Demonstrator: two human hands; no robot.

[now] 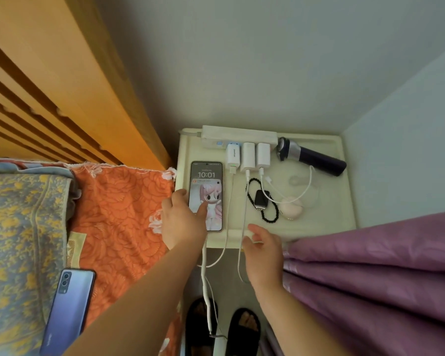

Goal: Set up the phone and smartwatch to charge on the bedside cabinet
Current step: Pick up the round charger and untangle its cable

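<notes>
A phone (pixel 208 181) lies face up on the cream bedside cabinet (pixel 326 201), its screen lit and showing 10:01. My left hand (pixel 181 219) rests on its lower left part, thumb on the screen, fingers at the left edge. The smartwatch (pixel 261 199) lies right of the phone, inside a loop of black beads (pixel 270 214). Three white chargers (pixel 247 156) sit in a power strip (pixel 239 136) at the back, and their white cables hang over the front edge. My right hand (pixel 263 253) hovers at the cabinet's front edge beside one cable, fingers apart.
A dark electric shaver (pixel 311 156) lies at the back right. A pale round object (pixel 290 208) sits near the watch. A second, blue phone (pixel 67 312) lies face down on the bed at left. A purple curtain (pixel 370 265) hangs at right, and my feet in black slippers (pixel 222 330) are below.
</notes>
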